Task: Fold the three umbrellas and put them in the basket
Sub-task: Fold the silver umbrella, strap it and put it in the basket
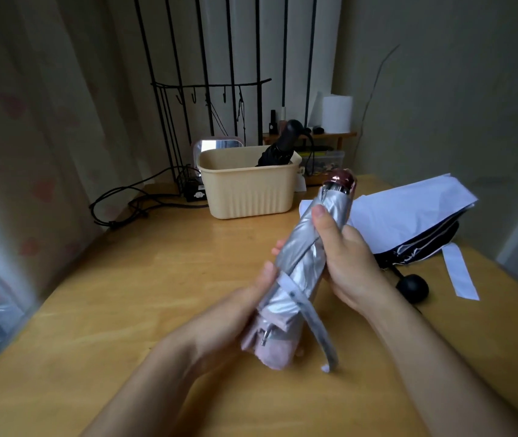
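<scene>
A collapsed silver and pink umbrella (302, 266) is held tilted above the wooden table (125, 310). My left hand (235, 313) grips its lower, pink end from the left. My right hand (343, 257) grips its upper half, thumb pressed on the silver fabric. Its loose closing strap (317, 329) hangs down toward the table. A beige plastic basket (248, 190) stands behind, with a folded black umbrella (278, 146) leaning inside it. A white and black umbrella (409, 222), only loosely collapsed, lies on the table to the right.
Black cables (131, 200) trail across the table's back left. A black wire rack (207, 99) stands behind the basket. A small wooden shelf with a white roll (336, 113) sits at the back right. Curtains hang on the left.
</scene>
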